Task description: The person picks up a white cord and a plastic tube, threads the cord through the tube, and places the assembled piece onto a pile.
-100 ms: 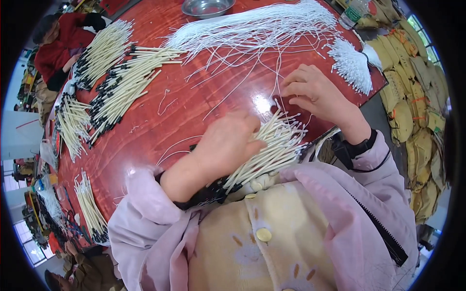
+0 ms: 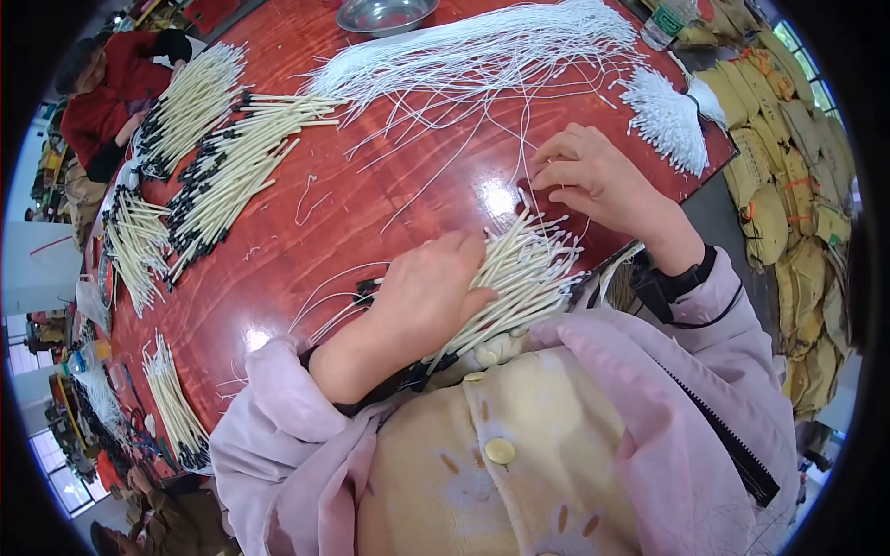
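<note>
l hand (image 2: 431, 285) over pale sticks (image 2: 527, 278) (r hand (image 2: 598, 181) nr them).

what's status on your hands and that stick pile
Left hand over near stick pile, grip unclear. Right hand curled just beyond it. White strings farther across, nothing evidently blocking.

On the table (image 2: 343, 222), a stick pile (image 2: 524, 283) lay at the near edge, cords (image 2: 501, 46) behind it, a cord bundle (image 2: 666, 120) by the right corner.
</note>
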